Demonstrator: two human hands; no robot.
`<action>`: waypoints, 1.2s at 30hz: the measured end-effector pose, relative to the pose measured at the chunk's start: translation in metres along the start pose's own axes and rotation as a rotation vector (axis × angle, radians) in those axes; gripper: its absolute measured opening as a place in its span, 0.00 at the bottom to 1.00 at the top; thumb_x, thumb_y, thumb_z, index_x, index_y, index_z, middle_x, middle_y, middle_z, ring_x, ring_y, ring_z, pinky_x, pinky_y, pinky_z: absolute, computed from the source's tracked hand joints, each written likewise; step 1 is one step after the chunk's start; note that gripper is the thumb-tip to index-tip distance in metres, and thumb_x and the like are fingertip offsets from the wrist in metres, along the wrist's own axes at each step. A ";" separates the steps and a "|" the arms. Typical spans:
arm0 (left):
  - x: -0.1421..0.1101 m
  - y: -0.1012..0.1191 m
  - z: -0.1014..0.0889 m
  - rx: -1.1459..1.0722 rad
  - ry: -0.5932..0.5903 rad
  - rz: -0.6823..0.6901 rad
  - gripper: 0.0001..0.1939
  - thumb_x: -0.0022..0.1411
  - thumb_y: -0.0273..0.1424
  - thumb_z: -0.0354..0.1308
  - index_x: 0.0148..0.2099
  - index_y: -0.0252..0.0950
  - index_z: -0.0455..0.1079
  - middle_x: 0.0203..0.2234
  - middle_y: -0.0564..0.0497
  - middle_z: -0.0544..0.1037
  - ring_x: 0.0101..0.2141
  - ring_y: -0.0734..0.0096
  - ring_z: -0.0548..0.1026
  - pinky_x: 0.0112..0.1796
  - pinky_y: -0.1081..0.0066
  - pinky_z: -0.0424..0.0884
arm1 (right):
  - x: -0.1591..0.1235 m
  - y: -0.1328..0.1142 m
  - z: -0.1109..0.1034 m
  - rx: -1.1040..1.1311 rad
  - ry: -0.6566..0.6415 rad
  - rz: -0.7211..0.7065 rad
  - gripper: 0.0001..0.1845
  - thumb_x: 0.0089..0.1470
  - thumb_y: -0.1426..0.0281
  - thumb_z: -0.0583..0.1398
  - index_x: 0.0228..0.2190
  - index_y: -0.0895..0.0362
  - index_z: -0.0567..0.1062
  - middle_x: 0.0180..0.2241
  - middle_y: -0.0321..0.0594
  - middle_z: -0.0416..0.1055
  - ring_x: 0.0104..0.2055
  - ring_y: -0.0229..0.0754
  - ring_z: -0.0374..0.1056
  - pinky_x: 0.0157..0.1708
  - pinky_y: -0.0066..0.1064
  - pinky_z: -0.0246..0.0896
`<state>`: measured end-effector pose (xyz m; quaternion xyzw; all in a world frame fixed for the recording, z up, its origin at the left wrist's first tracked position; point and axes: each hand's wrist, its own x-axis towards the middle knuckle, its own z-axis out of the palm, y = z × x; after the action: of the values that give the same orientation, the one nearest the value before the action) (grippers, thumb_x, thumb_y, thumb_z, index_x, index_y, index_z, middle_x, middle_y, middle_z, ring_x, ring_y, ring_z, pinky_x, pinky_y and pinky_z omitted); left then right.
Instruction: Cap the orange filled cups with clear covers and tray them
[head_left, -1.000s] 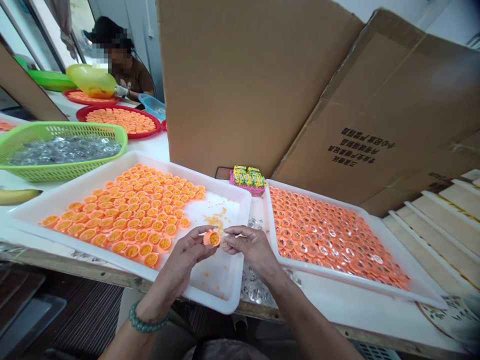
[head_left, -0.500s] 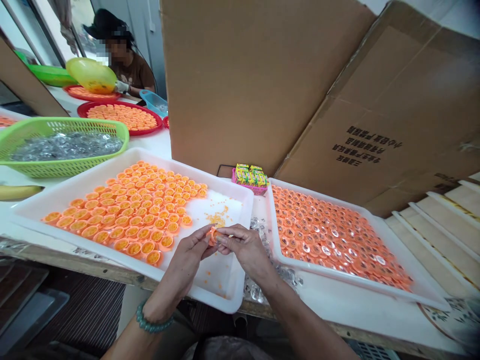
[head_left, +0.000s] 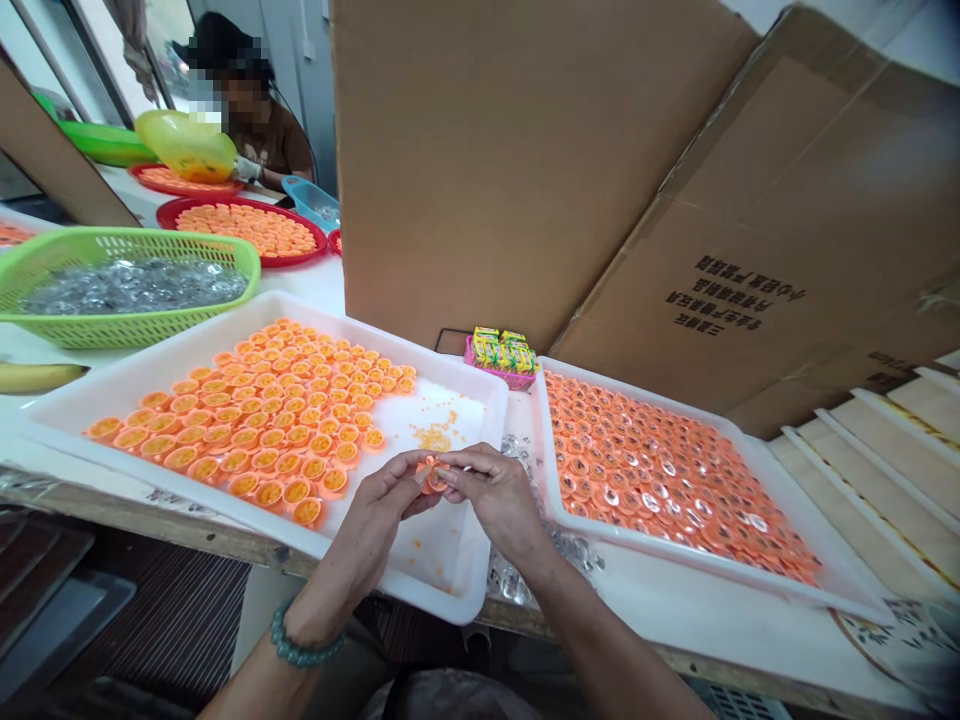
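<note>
Between my fingertips sits a small round orange plastic piece (head_left: 433,476), held over the right end of a white tray (head_left: 480,560). My left hand (head_left: 382,505) pinches it from the left, and my right hand (head_left: 495,495) grips its right side. Fingers partly cover the piece. In the tray stand many orange cups (head_left: 262,410) with yellow-orange filling. Loose yellow beads (head_left: 436,432) lie scattered beyond my hands. To the right, a second white tray (head_left: 675,555) is filled with similar orange pieces (head_left: 660,460) that have shiny clear tops.
Clear plastic bits (head_left: 517,580) lie between the trays. A green basket (head_left: 127,325) of clear parts and a banana (head_left: 41,377) are at left. A small pink basket (head_left: 510,378) holds yellow packets. Tall cardboard (head_left: 525,180) stands behind. A co-worker (head_left: 277,150) sits at back left.
The orange piece has turned between my fingers, so its round face shows more towards me. Both hands stay in nearly the same place.
</note>
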<state>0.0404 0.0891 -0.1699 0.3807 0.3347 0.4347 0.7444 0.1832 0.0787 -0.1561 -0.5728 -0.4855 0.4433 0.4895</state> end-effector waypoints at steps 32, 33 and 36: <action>-0.002 -0.001 -0.003 0.250 -0.090 -0.039 0.39 0.49 0.35 0.65 0.60 0.38 0.52 0.33 0.48 0.79 0.36 0.64 0.76 0.42 0.62 0.71 | -0.010 0.006 -0.017 -0.166 -0.195 -0.051 0.11 0.51 0.64 0.61 0.35 0.56 0.78 0.36 0.39 0.72 0.38 0.38 0.68 0.38 0.29 0.62; -0.002 -0.001 -0.002 0.265 -0.084 -0.056 0.40 0.49 0.35 0.66 0.61 0.39 0.52 0.32 0.49 0.80 0.35 0.63 0.77 0.42 0.63 0.71 | -0.012 0.007 -0.016 -0.197 -0.176 -0.069 0.10 0.51 0.65 0.61 0.33 0.57 0.78 0.34 0.39 0.72 0.37 0.38 0.67 0.37 0.28 0.61; -0.003 0.001 0.001 0.313 -0.033 -0.088 0.41 0.47 0.37 0.66 0.61 0.41 0.53 0.31 0.50 0.80 0.36 0.61 0.77 0.40 0.65 0.73 | -0.015 0.014 -0.012 -0.277 -0.072 -0.137 0.08 0.50 0.66 0.62 0.30 0.58 0.78 0.30 0.37 0.70 0.32 0.34 0.66 0.32 0.25 0.60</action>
<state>0.0400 0.0863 -0.1683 0.4842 0.4023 0.3380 0.6996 0.1949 0.0619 -0.1682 -0.5841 -0.5974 0.3579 0.4170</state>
